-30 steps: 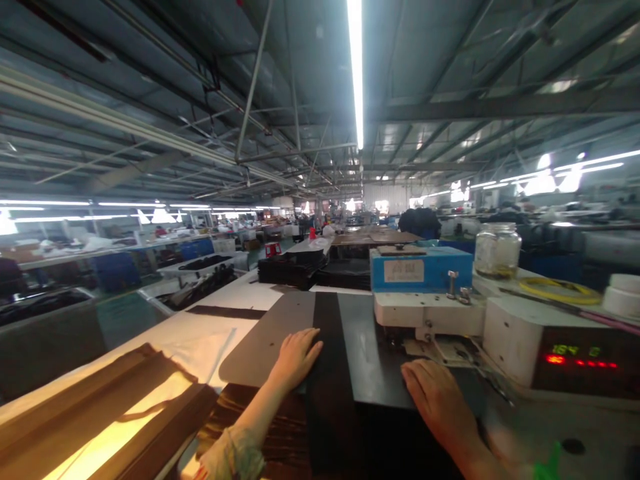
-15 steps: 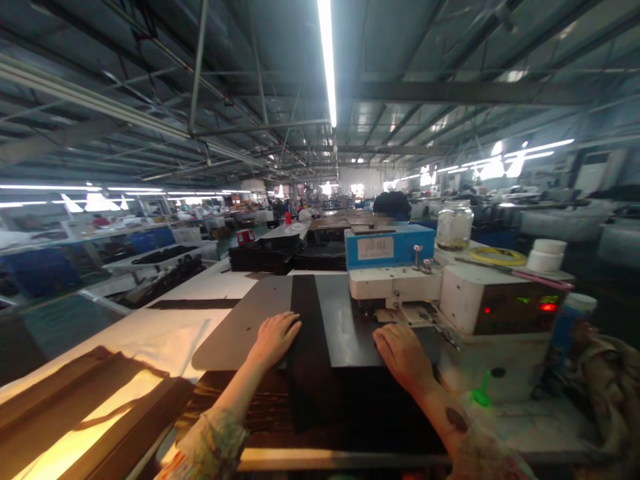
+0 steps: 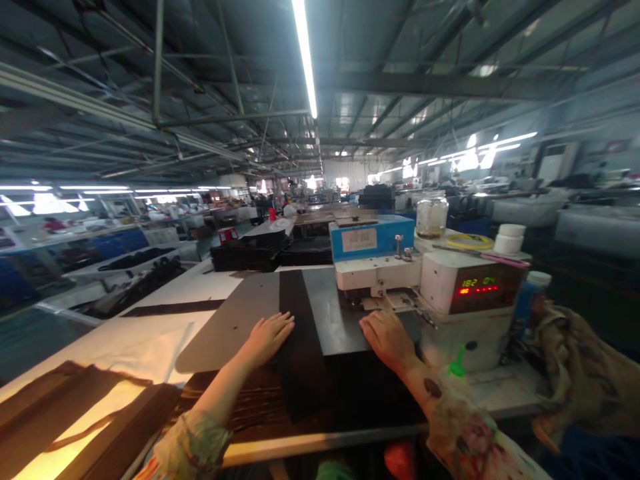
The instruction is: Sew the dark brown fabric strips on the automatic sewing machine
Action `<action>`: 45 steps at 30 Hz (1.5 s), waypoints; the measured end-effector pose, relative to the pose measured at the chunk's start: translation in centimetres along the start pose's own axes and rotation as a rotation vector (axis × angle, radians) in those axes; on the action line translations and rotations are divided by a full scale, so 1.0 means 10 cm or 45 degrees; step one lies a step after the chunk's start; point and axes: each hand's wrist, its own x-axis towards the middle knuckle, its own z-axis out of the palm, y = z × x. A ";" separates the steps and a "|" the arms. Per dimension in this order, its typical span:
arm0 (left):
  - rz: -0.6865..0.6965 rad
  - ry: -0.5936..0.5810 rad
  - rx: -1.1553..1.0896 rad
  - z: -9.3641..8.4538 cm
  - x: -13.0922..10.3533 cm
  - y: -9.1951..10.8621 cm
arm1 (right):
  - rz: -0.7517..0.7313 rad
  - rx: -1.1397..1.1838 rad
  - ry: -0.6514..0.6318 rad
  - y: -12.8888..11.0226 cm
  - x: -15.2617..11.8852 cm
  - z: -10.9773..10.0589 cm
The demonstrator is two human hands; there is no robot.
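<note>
A long dark strip of material [image 3: 299,320] runs front to back over a smooth grey metal plate [image 3: 220,327]. My left hand [image 3: 270,337] lies flat, fingers stretched out, on the plate with its fingertips at the strip's left edge. Palm down, my right hand [image 3: 387,340] rests at the right side of the plate, close in front of the head of a blue and white machine [image 3: 377,273]. Its fingers are slightly bent and point left; their undersides are hidden. The strip hangs down over the near edge.
Stacks of black pieces [image 3: 250,252] lie behind the plate. Brown pieces [image 3: 60,413] are at the left. On the machine stand a glass jar [image 3: 431,215], a yellow ring [image 3: 469,241] and a white bottle [image 3: 510,239]. A green nozzle [image 3: 457,363] sits near my right forearm. Brown cloth [image 3: 570,360] hangs rightward.
My view has turned a little to the right, so everything sits further left. Both hands stay in nearly the same places on the plate and strip. The machine's display digits now read clearly.
</note>
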 end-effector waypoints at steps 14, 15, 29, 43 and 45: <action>0.088 0.105 0.038 0.07 -0.29 0.15 | 0.205 -0.122 0.179 0.26 -0.34 -0.57; 0.103 0.116 0.031 0.05 -0.26 0.14 | 0.247 -0.210 0.168 0.35 -0.35 -0.63; -0.021 0.362 -0.035 0.10 0.31 -0.17 | 0.500 -0.309 -0.324 0.76 -0.32 -0.59; -0.047 0.423 0.008 0.12 0.23 -0.15 | 0.208 0.068 -0.435 -0.13 0.23 -0.10; -0.070 0.401 0.008 0.12 0.23 -0.15 | 0.231 0.039 -0.462 -0.10 0.26 -0.01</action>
